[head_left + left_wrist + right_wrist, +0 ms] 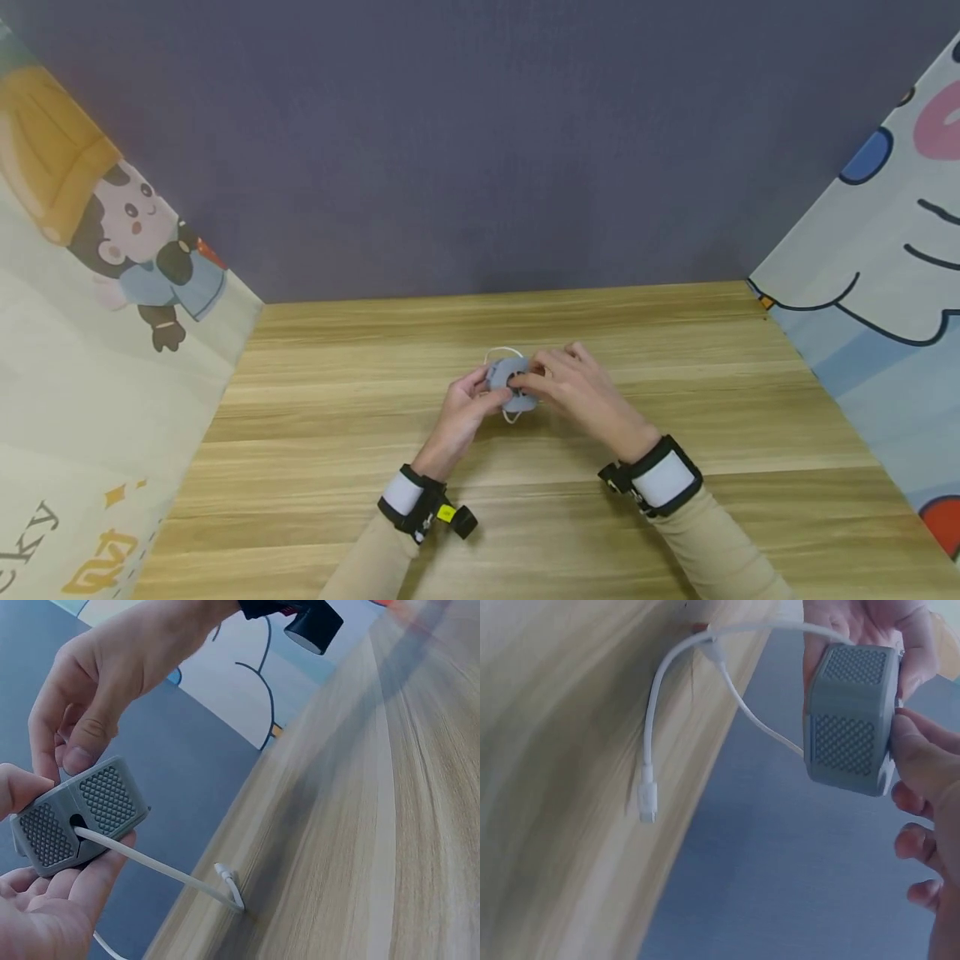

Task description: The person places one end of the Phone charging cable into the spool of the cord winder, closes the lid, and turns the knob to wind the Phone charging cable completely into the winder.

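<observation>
Wood-grain tabletop [525, 517], grey back wall [480, 142]

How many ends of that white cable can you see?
2. One plug lies on the wooden table. Another end touches the table below the grey box, which both hands hold. The rest of the cable runs into the box, hidden.

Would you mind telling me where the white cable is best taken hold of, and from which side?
Probably at the free plug end of the white cable, which lies flat on the wooden table. Come from above with a fingertip grip across its stiff body. The other stretch runs into the grey box, which both the left hand and right hand hold.
</observation>
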Tool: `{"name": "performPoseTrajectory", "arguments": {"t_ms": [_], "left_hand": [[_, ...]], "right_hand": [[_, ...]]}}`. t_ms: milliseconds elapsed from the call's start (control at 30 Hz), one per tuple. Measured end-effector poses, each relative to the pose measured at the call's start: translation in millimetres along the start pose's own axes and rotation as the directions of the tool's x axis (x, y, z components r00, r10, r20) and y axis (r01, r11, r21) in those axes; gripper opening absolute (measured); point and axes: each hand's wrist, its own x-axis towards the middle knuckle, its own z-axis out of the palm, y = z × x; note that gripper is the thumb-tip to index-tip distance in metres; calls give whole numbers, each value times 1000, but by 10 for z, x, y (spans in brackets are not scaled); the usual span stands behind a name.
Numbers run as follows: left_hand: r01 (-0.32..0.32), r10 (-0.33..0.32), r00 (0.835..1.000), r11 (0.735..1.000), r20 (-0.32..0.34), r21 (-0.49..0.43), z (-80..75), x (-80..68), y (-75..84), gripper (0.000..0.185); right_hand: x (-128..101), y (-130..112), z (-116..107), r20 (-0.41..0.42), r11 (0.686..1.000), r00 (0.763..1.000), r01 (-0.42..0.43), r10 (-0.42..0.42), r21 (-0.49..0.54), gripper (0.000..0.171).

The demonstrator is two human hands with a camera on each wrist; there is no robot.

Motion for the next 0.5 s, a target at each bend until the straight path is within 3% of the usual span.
{"name": "performPoseTrajectory", "arguments": {"t_ms": [200,500], "left_hand": [[-4,3,999,1000,33,23,-19,-3,8,60],[-14,6,995,997,95,78,-46,-9,49,56]], "right_hand": [[34,8,-54,15,981,997,77,-75,-180,40],[47,69,-104,9,968,989,148,-149,-203,43]]}}
